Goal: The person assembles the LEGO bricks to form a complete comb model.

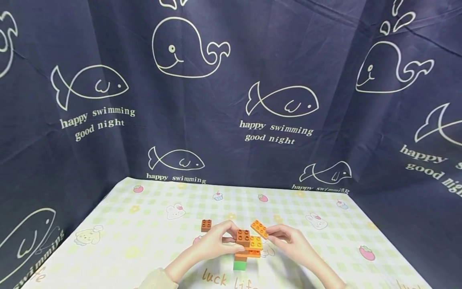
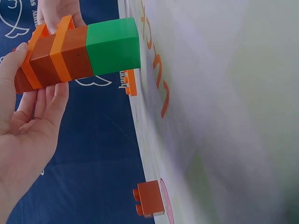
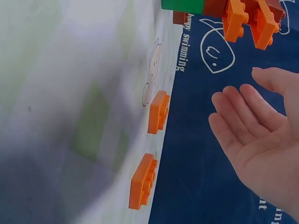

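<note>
Sleeve cuff (image 1: pixel 157 279), pale, one clearly seen: at the left wrist.

Left hand (image 1: pixel 214 244), one: clamped on the upper part of the stack, thumb along the near side, fingers along the far side.

Stack (image 2: pixel 77 55), one, six pieces: between the two hands, in the left hand's grip. From the base: one green brick (image 2: pixel 113 46), then three brown bricks alternating with two orange plates. Both plates jut toward the right hand. Whether the base touches the cloth cannot be told.

Right hand (image 1: pixel 292 243), one: apart from the left, on the opposite side of the stack; fingers extended, thumb standing clear of them, no piece in its grasp.

Loose orange plates, two, both lying studs up. The first (image 3: pixel 159 112): just beyond the right hand's fingertips, on the side toward the stack. The second (image 3: pixel 142 181): farther to the right than the first; hidden in the head view.

Loose brown brick (image 1: pixel 206 225), one, four studs up: just beyond the left hand, on its outer side.

Tablecloth (image 1: pixel 112 224), one, checked and printed: under and around both hands.

Curtain (image 1: pixel 231 152), navy: beyond both hands, with two whole whale outlines visible.
</note>
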A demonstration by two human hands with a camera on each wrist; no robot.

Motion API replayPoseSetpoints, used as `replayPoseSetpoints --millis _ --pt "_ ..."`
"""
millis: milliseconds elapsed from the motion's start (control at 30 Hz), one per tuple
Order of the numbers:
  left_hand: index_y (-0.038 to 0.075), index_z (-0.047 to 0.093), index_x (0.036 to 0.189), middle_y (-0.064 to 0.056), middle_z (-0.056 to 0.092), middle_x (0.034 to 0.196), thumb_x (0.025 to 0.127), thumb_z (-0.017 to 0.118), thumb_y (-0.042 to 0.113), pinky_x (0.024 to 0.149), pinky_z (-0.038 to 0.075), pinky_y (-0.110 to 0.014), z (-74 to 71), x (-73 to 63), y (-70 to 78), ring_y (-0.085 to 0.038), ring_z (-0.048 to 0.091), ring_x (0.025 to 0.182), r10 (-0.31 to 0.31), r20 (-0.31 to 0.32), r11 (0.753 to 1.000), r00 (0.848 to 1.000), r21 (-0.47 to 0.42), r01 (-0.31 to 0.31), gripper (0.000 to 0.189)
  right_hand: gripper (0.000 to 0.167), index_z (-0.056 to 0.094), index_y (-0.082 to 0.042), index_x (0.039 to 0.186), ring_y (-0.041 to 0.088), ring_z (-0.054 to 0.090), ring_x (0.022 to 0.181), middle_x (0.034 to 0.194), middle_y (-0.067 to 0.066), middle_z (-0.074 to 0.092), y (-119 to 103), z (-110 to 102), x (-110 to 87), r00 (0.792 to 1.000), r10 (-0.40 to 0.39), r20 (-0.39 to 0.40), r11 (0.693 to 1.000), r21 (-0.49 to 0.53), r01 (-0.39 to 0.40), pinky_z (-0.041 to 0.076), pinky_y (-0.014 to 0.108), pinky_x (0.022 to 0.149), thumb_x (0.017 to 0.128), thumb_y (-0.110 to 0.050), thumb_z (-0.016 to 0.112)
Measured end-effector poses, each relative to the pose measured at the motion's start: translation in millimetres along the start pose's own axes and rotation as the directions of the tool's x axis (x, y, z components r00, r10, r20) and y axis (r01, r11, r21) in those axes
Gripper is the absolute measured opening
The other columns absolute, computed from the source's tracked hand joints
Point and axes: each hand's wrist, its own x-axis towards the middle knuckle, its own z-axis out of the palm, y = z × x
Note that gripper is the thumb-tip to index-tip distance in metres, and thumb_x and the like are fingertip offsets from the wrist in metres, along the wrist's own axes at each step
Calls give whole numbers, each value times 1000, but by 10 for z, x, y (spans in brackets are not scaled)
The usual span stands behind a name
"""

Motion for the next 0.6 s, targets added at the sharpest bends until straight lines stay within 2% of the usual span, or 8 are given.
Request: replayPoseSetpoints --millis 300,467,600 --pt "13 56 97 0 59 99 81 74 22 88 52 -15 -1 -4 -6 -5 56 96 10 5 1000 1000 -3 -10 26 22 65 -2 104 3 64 81 99 14 69 29 -21 30 988 105 -110 994 -26 -108 57 20 74 86 -15 67" --pt "13 57 97 1 58 98 80 75 23 88 52 -15 -2 -5 6 -5 56 97 3 1 1000 1000 5 -3 26 19 66 -2 102 3 63 80 96 9 70 47 -24 50 964 193 -186 979 -30 -202 56 19 74 85 -11 68" --pt "12 56 95 2 58 98 80 74 23 88 52 -15 1 -4 8 -5 55 96 1 -1 1000 1000 13 -1 26 18 67 -2 101 2 63 80 94 5 70 69 -33 55 947 230 -226 969 -37 -244 56 18 74 84 -9 68"
